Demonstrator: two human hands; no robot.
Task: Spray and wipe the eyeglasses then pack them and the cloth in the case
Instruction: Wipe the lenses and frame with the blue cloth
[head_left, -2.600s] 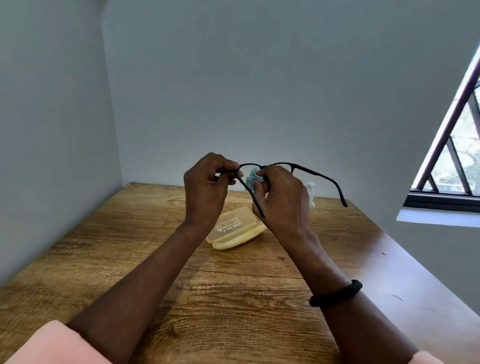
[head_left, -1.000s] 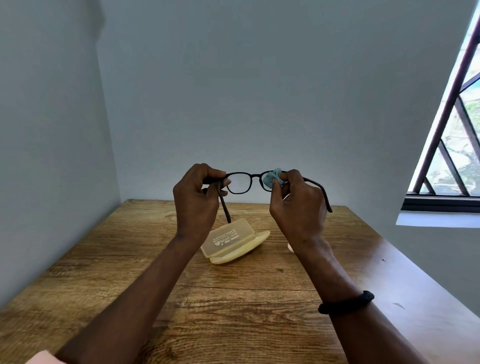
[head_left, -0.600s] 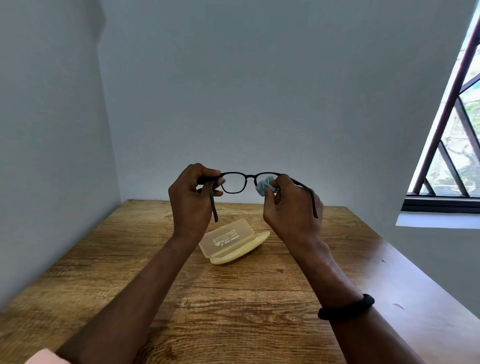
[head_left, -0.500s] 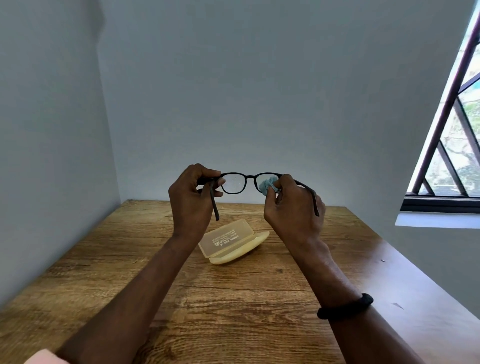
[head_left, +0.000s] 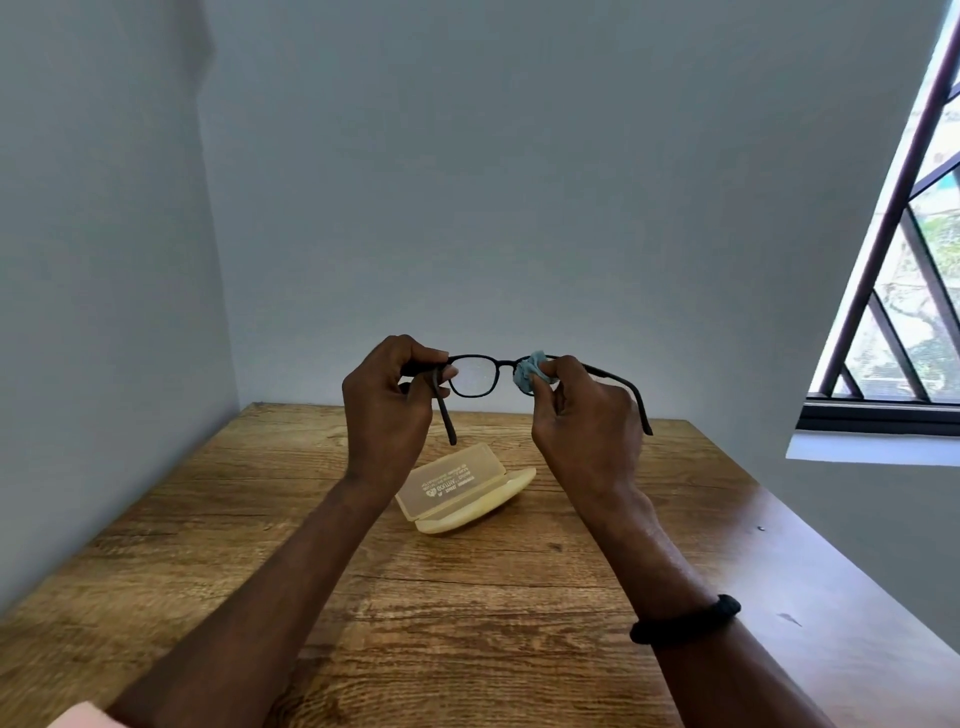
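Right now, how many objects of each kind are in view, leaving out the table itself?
eyeglasses: 1
blue cloth: 1
yellow case: 1
black wristband: 1
Total: 4

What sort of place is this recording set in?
Most likely a plain room in a home or office, though I can't tell which. A wooden table is set into a corner of bare pale walls, and a barred window on the right has greenery outside.
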